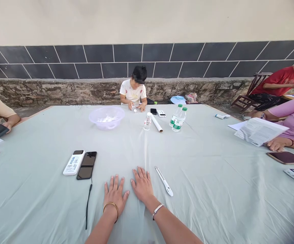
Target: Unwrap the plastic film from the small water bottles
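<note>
The left hand [114, 196] is laid flat, palm down, on the pale grey-green cloth [200, 152], its fingers slightly spread and a gold-coloured bangle [116, 208] worn at the wrist. Beside it the right hand [143, 184] is likewise pressed flat with fingers a little apart, a silver-coloured bracelet [158, 209] being worn on that wrist; the two hands are set near each other without touching. Just to the right of the right hand, a slim white cutter [164, 182] is laid slantwise on the cloth, touched by neither hand. Farther out, beyond the left hand and to its left, a dark folding phone [87, 165] with a black strap [88, 206] is placed alongside a white power bank [74, 163]. Toward the far side, a small white-capped bottle [147, 123] is stood next to a white roll [157, 123], with two green-capped bottles [179, 122] placed upright to the right and a translucent lilac basin [106, 127], in which whitish material is held, to the left. At the far edge a small clear bottle is handled by a seated person [134, 89] in a white top. At the right, printed sheets [260, 131] are held by a person in a pink sleeve [293, 110], near whose hand a phone [288, 157] is laid.
</note>
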A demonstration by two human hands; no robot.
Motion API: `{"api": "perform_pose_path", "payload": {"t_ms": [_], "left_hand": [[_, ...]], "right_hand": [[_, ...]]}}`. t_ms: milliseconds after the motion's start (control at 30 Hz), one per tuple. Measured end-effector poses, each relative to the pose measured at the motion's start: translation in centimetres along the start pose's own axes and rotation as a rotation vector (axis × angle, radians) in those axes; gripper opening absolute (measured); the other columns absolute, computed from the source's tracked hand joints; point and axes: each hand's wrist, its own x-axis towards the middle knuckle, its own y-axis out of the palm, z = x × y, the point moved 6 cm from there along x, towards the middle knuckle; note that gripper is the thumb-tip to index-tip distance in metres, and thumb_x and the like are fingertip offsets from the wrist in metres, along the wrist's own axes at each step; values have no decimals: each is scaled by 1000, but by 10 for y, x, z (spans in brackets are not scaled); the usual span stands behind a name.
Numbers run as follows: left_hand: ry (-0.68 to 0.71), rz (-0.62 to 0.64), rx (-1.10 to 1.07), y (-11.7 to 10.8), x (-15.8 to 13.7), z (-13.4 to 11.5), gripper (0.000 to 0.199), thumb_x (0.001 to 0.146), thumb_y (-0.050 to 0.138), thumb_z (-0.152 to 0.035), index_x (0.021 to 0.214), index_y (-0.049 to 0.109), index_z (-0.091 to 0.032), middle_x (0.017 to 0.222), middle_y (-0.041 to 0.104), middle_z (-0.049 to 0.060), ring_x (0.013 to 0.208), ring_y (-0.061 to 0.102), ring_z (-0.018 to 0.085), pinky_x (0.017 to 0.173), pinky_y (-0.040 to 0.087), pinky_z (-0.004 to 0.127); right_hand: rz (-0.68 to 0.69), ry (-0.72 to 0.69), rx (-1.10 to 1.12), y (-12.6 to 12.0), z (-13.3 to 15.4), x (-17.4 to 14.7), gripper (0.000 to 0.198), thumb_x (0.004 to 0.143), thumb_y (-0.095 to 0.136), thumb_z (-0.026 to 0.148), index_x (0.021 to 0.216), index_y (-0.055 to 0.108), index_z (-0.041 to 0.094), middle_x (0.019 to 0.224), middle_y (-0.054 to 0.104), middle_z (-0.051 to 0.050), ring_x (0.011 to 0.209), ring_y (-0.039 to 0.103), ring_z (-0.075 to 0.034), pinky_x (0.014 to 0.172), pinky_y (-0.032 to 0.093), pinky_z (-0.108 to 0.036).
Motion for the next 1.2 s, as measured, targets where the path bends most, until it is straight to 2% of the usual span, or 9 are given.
{"api": "perform_pose_path", "payload": {"t_ms": [700,1200], "left_hand": [[-14,43,-14,-1,0,-1,62,89,26,-51,146,24,-27,155,11,5,143,5,29,112,3,57],[-19,19,-6,3,1,1,60,89,27,-49,146,24,-29,156,12,4,143,5,27,113,2,54]], "right_hand": [[24,5,-19,-1,1,0,55,93,29,43,143,35,22,153,25,-5,141,17,-23,113,4,-44],[15,-1,-16,3,-1,1,55,92,28,45,143,36,23,153,25,-5,141,16,-23,113,4,-44]]}}
